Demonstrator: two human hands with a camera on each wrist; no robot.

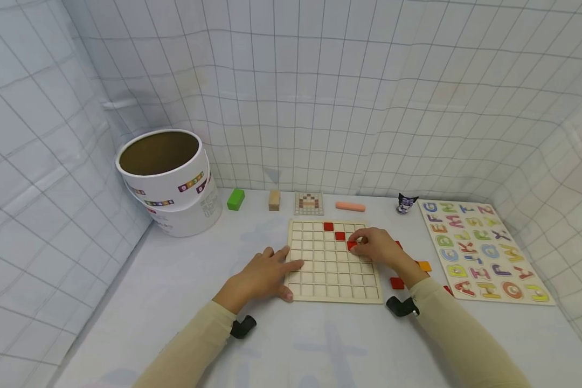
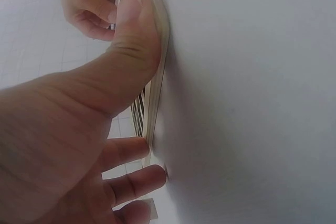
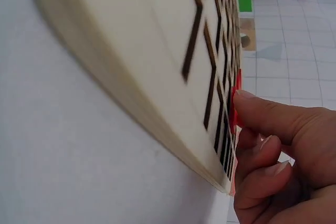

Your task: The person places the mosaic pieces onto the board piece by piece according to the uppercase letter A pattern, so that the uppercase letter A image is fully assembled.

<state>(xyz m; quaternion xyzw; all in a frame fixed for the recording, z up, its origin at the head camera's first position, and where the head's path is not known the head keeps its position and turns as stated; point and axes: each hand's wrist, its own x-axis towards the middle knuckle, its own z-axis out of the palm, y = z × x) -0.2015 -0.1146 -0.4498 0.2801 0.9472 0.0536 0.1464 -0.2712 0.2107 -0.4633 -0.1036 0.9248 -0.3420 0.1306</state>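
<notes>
Beige sleeves (image 1: 194, 345), left hand (image 1: 263, 273) spread, right hand (image 1: 379, 247) pinching red tile (image 1: 351, 246), squarish board (image 1: 332, 279) with near edge crosswise

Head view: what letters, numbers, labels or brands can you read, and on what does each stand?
"A" to "Z": single letters on the alphabet puzzle board.
Coloured number strips on the white bucket: too small to read for certain.
Grey print lower on the bucket: too small to read.
Grid board: no writing visible.
</notes>
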